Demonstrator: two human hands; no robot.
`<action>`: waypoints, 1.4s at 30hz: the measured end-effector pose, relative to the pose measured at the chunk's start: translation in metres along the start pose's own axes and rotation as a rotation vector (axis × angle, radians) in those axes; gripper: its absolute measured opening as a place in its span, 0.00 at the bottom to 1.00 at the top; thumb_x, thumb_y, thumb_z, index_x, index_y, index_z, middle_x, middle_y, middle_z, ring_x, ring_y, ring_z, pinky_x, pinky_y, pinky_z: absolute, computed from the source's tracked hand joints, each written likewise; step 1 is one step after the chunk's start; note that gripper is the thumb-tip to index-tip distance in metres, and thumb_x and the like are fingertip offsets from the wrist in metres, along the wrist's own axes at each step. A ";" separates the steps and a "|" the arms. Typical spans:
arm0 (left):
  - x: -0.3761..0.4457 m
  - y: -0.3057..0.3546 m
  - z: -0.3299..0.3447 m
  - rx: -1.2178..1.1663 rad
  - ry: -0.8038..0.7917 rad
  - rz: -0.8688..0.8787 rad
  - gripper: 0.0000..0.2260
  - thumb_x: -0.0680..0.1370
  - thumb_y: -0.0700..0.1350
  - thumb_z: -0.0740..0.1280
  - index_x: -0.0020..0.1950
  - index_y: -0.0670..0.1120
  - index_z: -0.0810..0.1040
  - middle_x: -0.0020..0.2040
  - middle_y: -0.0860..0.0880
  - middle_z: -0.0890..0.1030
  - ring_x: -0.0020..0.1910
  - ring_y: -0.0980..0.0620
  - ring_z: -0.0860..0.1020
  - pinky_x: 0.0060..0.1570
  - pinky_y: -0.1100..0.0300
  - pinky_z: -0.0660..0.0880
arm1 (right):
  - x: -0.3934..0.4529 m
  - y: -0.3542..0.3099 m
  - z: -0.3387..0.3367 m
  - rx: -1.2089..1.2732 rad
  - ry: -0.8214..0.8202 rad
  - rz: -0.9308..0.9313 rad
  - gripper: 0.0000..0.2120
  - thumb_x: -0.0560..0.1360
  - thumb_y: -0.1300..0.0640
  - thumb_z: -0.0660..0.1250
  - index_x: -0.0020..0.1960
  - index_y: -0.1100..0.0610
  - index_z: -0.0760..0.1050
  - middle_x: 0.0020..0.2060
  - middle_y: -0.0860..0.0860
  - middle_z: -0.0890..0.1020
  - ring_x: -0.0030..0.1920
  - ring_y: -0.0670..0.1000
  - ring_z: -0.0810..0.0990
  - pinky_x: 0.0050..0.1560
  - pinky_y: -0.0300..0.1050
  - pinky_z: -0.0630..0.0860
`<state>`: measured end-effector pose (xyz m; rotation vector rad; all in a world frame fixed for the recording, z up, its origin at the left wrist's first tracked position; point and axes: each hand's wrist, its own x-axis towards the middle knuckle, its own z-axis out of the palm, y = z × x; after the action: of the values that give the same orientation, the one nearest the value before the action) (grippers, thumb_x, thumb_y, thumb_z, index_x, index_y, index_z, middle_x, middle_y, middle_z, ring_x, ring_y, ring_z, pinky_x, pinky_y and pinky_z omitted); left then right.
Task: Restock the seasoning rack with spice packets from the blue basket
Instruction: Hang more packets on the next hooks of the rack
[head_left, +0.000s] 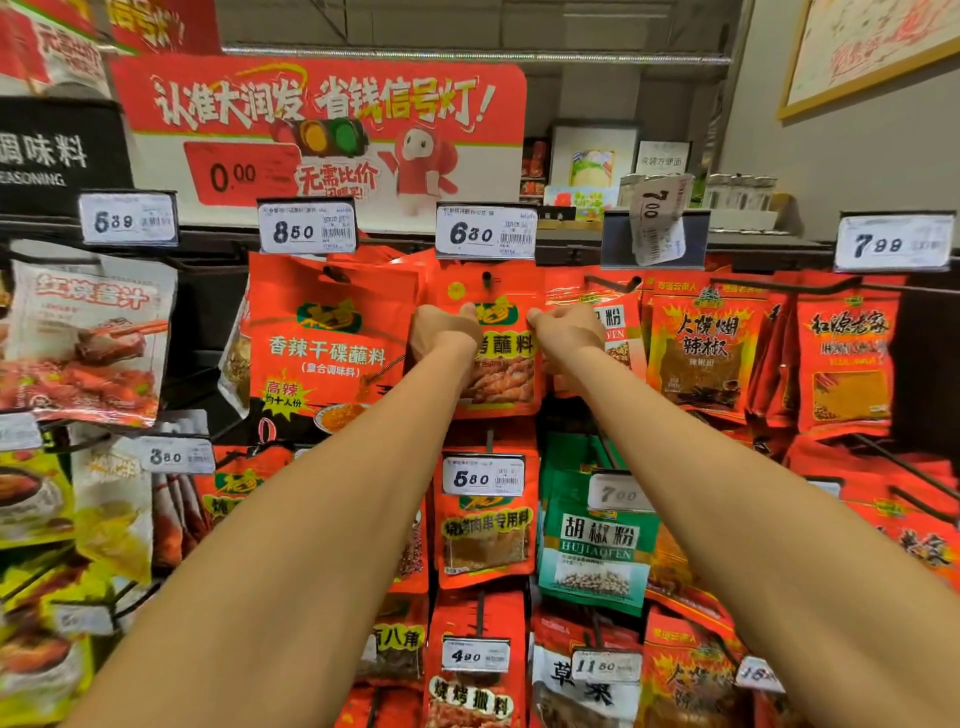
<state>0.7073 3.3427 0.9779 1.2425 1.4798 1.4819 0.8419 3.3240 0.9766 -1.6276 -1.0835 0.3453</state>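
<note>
At frame centre, left hand (445, 332) and right hand (563, 332) each grip a side of the red packet (498, 364) at its hook (487, 279); a missed hole could drop it.

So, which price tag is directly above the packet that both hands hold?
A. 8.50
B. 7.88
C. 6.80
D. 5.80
C. The left hand and right hand grip the red packet on the peg under the 6.80 tag.
</note>
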 end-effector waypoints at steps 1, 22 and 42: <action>-0.002 -0.003 -0.002 -0.013 -0.008 0.019 0.21 0.79 0.52 0.71 0.63 0.37 0.76 0.60 0.40 0.81 0.60 0.40 0.79 0.51 0.55 0.72 | -0.005 0.002 -0.004 -0.003 0.005 -0.006 0.13 0.79 0.46 0.68 0.38 0.51 0.75 0.40 0.49 0.81 0.47 0.56 0.82 0.56 0.56 0.81; -0.157 -0.098 -0.121 -0.295 -0.434 -0.059 0.09 0.84 0.42 0.61 0.50 0.44 0.81 0.40 0.47 0.86 0.35 0.53 0.83 0.36 0.62 0.79 | -0.178 0.106 -0.117 0.511 -0.351 0.086 0.09 0.71 0.55 0.66 0.35 0.54 0.82 0.29 0.57 0.82 0.26 0.52 0.80 0.26 0.39 0.77; -0.291 -0.485 -0.134 0.153 -0.556 -0.998 0.07 0.80 0.44 0.65 0.54 0.44 0.81 0.43 0.46 0.84 0.33 0.53 0.82 0.35 0.60 0.79 | -0.425 0.447 -0.025 -0.006 -0.310 1.013 0.12 0.77 0.63 0.66 0.36 0.56 0.79 0.26 0.51 0.81 0.23 0.50 0.78 0.26 0.39 0.76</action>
<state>0.5957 3.0793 0.4718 0.6919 1.4713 0.3340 0.8394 2.9808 0.4637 -2.0737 -0.3768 1.2804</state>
